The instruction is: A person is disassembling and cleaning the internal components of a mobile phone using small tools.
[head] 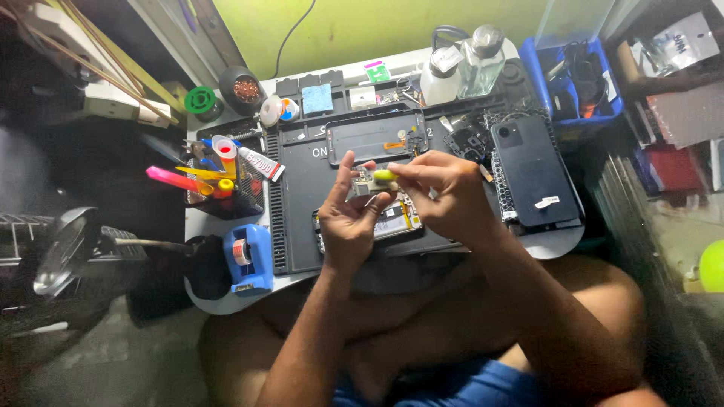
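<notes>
Two hands meet above the dark ribbed mat [298, 226] on the worktop [554, 243]. The left hand [348, 222], palm up with its forefinger raised, has its fingers clamped on one small circuit board [365, 183]. The right hand [445, 194] curls from the right, fingers pinched together on one yellow-green tool tip [385, 175] touching that board. One opened phone [392, 220] lies beneath them; one glossy black phone [532, 170] rests face-down to the right. Two clear bottles [461, 66] stand behind.
</notes>
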